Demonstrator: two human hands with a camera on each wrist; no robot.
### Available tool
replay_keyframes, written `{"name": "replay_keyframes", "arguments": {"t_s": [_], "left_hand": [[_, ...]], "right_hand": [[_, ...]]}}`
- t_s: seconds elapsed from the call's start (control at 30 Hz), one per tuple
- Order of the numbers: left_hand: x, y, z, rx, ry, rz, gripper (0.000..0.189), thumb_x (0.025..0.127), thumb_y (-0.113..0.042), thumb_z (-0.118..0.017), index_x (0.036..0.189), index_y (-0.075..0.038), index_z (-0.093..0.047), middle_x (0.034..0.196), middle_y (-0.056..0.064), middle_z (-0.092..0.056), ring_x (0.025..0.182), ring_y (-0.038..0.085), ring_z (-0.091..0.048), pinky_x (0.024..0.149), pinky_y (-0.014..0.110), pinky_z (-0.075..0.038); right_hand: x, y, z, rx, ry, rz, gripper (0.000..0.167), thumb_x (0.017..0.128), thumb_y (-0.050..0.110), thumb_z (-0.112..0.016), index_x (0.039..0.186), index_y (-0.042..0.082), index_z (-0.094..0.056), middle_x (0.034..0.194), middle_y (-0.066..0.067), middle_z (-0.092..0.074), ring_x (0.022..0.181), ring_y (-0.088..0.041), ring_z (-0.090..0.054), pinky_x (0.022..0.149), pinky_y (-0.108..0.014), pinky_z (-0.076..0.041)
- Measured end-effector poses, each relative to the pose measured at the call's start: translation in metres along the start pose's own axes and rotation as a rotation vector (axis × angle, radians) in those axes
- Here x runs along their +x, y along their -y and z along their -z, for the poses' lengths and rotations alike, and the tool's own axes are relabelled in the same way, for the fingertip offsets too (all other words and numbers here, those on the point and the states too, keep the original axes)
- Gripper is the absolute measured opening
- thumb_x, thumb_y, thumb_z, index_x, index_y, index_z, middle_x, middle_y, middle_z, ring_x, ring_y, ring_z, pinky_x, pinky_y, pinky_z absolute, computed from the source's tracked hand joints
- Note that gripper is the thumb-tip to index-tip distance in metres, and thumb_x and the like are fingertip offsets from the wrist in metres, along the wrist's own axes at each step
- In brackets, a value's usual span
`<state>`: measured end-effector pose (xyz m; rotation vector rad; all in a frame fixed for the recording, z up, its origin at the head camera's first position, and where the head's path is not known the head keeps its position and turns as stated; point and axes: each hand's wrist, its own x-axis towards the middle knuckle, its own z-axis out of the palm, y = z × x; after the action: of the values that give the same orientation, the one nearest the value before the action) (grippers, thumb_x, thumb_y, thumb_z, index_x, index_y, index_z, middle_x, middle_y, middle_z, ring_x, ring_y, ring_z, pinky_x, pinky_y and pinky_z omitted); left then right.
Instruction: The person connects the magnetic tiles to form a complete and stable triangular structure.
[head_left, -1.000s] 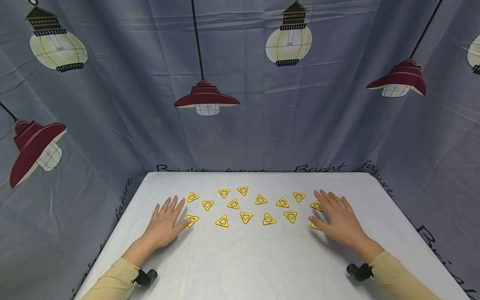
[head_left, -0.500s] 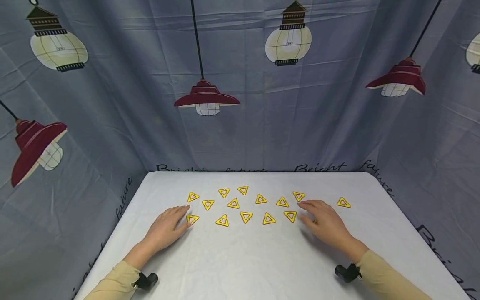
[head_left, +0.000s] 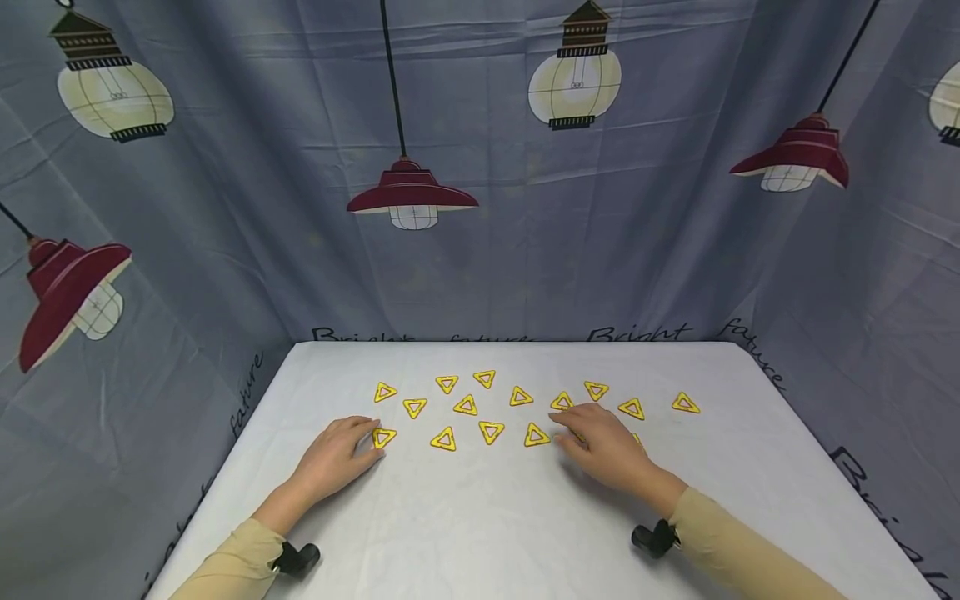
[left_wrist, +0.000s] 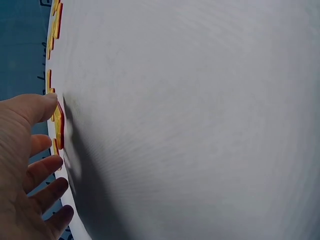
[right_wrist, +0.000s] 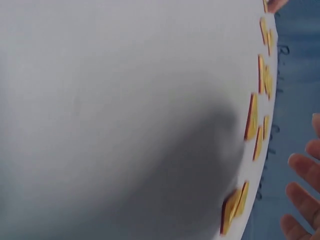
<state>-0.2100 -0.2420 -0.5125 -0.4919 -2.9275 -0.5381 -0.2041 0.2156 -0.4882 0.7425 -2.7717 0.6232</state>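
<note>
Several flat yellow triangles with open centres and reddish edges lie spread on the white tabletop. My left hand is beside the front-left triangle, its index finger and thumb at that piece's left side. In the left wrist view the fingers are spread and loosely bent, with the thumb near a triangle. My right hand hovers over the right part of the group, partly hiding a front triangle. Its fingertips are close to a back-row triangle and a front triangle. In the right wrist view its fingers hold nothing.
The white table has rounded far corners. Grey-blue cloth printed with lamps and lettering surrounds it at the back and sides. Black wrist cameras sit on both sleeves. Two triangles, one of them at the far right, lie right of my right hand.
My right hand has moved left across the table from the right end, uncovering triangles there. The left hand's fingers, spread before, have drawn in and bent near the front-left triangle. The triangles look unmoved.
</note>
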Motion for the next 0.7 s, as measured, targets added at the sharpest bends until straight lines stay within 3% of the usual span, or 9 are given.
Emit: {"name": "replay_keyframes", "arguments": {"t_s": [0.4, 0.7], "left_hand": [[0.002, 0.002, -0.002, -0.022, 0.026, 0.008, 0.050, 0.093, -0.032, -0.075, 0.135, -0.006, -0.066, 0.136, 0.013, -0.061, 0.130, 0.037, -0.052, 0.107, 0.054, -0.041], [0.003, 0.003, -0.004, -0.020, 0.014, 0.030, 0.047, 0.092, -0.030, -0.076, 0.133, -0.007, -0.068, 0.129, 0.011, -0.061, 0.125, 0.033, -0.052, 0.104, 0.052, -0.043]], "right_hand": [[0.020, 0.035, -0.029, -0.020, 0.149, 0.098, 0.041, 0.099, 0.034, -0.067, 0.137, 0.018, -0.067, 0.133, 0.006, -0.064, 0.129, -0.019, -0.053, 0.113, -0.047, -0.036], [0.035, 0.052, -0.051, -0.155, 0.188, 0.124, 0.041, 0.099, 0.037, -0.067, 0.136, 0.019, -0.067, 0.136, 0.004, -0.062, 0.133, -0.023, -0.050, 0.113, -0.047, -0.035]]}}
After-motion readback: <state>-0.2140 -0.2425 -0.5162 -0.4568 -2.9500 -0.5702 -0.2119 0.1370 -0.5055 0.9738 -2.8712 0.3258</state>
